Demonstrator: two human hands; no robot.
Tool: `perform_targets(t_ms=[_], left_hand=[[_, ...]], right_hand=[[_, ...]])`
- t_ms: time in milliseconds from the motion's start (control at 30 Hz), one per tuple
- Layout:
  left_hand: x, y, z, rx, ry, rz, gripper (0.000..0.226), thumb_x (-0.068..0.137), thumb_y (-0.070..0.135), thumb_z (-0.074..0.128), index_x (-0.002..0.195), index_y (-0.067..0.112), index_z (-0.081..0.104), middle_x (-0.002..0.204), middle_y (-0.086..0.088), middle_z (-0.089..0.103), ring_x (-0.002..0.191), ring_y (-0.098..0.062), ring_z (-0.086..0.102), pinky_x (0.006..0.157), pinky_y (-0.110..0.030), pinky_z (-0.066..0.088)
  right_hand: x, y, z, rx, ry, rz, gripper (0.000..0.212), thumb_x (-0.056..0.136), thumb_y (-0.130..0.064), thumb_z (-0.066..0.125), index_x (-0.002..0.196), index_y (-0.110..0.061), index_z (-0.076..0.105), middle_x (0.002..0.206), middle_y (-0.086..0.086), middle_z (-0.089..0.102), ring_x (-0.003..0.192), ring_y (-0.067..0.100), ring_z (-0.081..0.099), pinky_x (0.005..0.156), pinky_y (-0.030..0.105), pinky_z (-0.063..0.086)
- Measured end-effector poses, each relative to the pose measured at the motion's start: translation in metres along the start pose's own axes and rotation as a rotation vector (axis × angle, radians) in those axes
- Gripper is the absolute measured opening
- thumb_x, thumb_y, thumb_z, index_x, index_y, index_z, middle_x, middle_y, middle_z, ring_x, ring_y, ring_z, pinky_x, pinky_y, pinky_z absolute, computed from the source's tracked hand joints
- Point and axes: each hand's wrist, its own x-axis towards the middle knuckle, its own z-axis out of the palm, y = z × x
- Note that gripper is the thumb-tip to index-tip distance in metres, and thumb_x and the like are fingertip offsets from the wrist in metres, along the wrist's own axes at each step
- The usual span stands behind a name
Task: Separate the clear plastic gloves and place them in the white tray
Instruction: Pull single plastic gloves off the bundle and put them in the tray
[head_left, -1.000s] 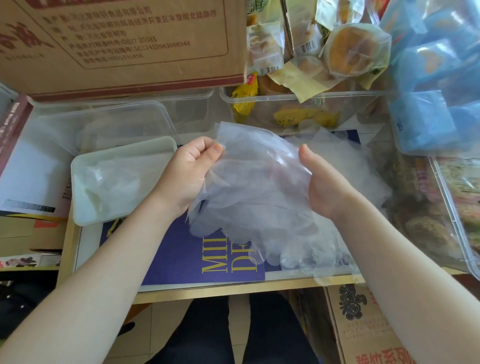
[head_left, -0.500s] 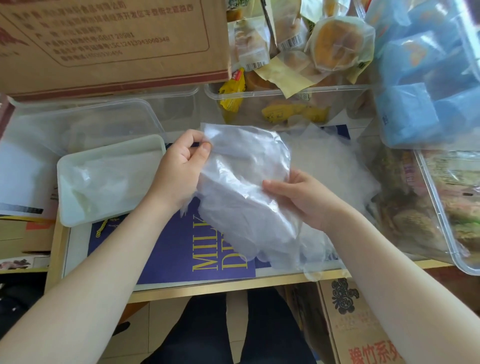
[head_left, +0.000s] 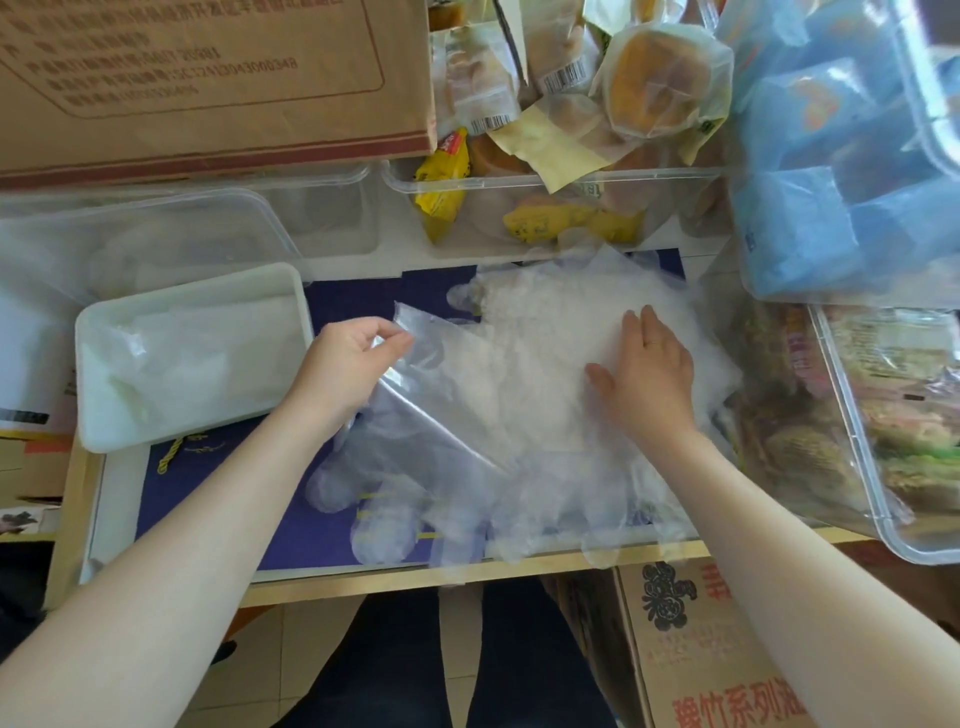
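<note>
The left hand (head_left: 349, 358) pinches the cuff edge of one clear plastic glove (head_left: 415, 415) between thumb and curled fingers, lifting that edge above the tabletop (head_left: 467, 574) while the glove's fingers trail down toward the near edge. The right hand (head_left: 647, 371) lies flat with straight fingers, palm down, pressing on the pile of clear gloves (head_left: 550, 332) spread across the dark blue mat (head_left: 353, 301). A ring shows on one finger of that hand. The white tray (head_left: 98, 431) sits just left of the left hand, on the left part of the tabletop, with a few crumpled clear gloves already lying inside it. Behind the tray stand clear plastic containers (head_left: 218, 228), and behind them a cardboard box (head_left: 208, 78). Farther right, a clear bin (head_left: 519, 182) holds wrapped pastries, and blue packets (head_left: 831, 208) fill another container at the right.
</note>
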Motion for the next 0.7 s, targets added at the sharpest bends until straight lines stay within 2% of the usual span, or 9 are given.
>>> perform_targets(t_ms=[67, 133, 200, 333, 400, 467, 533, 600, 700], left_hand=[[-0.002, 0.004, 0.003, -0.049, -0.043, 0.05, 0.021, 0.088, 0.024, 0.064, 0.07, 0.036, 0.068, 0.072, -0.004, 0.062, 0.063, -0.02, 0.048, 0.065, -0.032, 0.04], [-0.006, 0.009, 0.005, -0.083, -0.101, 0.096, 0.028, 0.088, 0.02, 0.064, 0.071, 0.042, 0.069, 0.072, 0.01, 0.067, 0.07, -0.01, 0.056, 0.074, -0.031, 0.044], [-0.01, 0.012, 0.006, -0.113, -0.19, 0.134, 0.029, 0.086, 0.016, 0.065, 0.073, 0.041, 0.07, 0.073, 0.016, 0.069, 0.074, -0.004, 0.06, 0.082, -0.029, 0.046], [-0.02, 0.019, 0.005, -0.124, -0.268, 0.226, 0.036, 0.085, 0.009, 0.065, 0.072, 0.041, 0.071, 0.072, 0.019, 0.068, 0.071, 0.005, 0.059, 0.076, -0.011, 0.043], [-0.023, 0.024, 0.004, -0.114, -0.267, 0.272, 0.037, 0.085, 0.009, 0.065, 0.071, 0.042, 0.071, 0.071, 0.021, 0.067, 0.071, 0.007, 0.058, 0.073, -0.006, 0.04], [-0.025, 0.031, 0.005, -0.102, -0.284, 0.376, 0.025, 0.083, 0.017, 0.066, 0.073, 0.038, 0.07, 0.079, 0.021, 0.065, 0.078, 0.005, 0.057, 0.077, -0.007, 0.039], [-0.025, 0.039, 0.007, -0.044, -0.276, 0.485, 0.012, 0.083, 0.026, 0.067, 0.076, 0.035, 0.07, 0.103, 0.026, 0.06, 0.099, 0.004, 0.056, 0.087, -0.007, 0.036], [-0.025, 0.047, 0.009, 0.025, -0.246, 0.541, 0.005, 0.084, 0.031, 0.065, 0.082, 0.033, 0.07, 0.128, 0.03, 0.046, 0.12, 0.004, 0.047, 0.096, -0.005, 0.031], [-0.025, 0.06, 0.015, 0.096, -0.228, 0.648, 0.007, 0.086, 0.029, 0.065, 0.084, 0.027, 0.072, 0.138, 0.022, 0.038, 0.129, 0.003, 0.039, 0.103, -0.01, 0.029]], right_hand=[[0.005, 0.003, 0.006, 0.001, -0.035, 0.051, 0.072, 0.095, -0.039, 0.044, 0.148, -0.006, 0.008, 0.157, 0.012, 0.007, 0.143, 0.028, 0.01, 0.113, 0.042, 0.012], [0.008, 0.004, 0.012, -0.001, 0.009, 0.058, 0.064, 0.094, -0.038, 0.047, 0.145, -0.009, 0.022, 0.153, 0.011, 0.022, 0.137, 0.03, 0.022, 0.106, 0.043, 0.021], [0.009, 0.005, 0.013, -0.012, 0.111, 0.027, 0.048, 0.094, -0.032, 0.049, 0.137, -0.013, 0.039, 0.142, 0.009, 0.039, 0.126, 0.03, 0.036, 0.099, 0.041, 0.027], [0.009, 0.005, 0.011, 0.015, 0.268, -0.024, 0.026, 0.095, -0.026, 0.046, 0.111, -0.013, 0.063, 0.111, 0.011, 0.058, 0.103, 0.03, 0.048, 0.083, 0.036, 0.029], [0.008, 0.004, 0.005, 0.171, 0.35, -0.099, 0.021, 0.092, -0.023, 0.053, 0.096, -0.01, 0.069, 0.09, 0.012, 0.06, 0.088, 0.034, 0.053, 0.076, 0.035, 0.03], [0.004, 0.001, -0.007, 0.351, 0.434, -0.225, 0.015, 0.085, -0.019, 0.06, 0.084, -0.009, 0.071, 0.075, 0.009, 0.057, 0.074, 0.034, 0.053, 0.068, 0.04, 0.042], [-0.003, -0.006, -0.021, 0.467, 0.455, -0.342, 0.01, 0.081, -0.018, 0.064, 0.08, -0.009, 0.068, 0.081, 0.007, 0.057, 0.079, 0.028, 0.052, 0.067, 0.045, 0.046], [-0.011, -0.014, -0.031, 0.529, 0.424, -0.462, 0.012, 0.08, -0.021, 0.066, 0.078, -0.01, 0.063, 0.103, 0.007, 0.057, 0.1, 0.024, 0.048, 0.082, 0.043, 0.044], [-0.021, -0.026, -0.047, 0.618, 0.322, -0.606, 0.016, 0.081, -0.034, 0.058, 0.077, -0.021, 0.048, 0.124, 0.002, 0.051, 0.119, 0.025, 0.046, 0.097, 0.041, 0.036]])
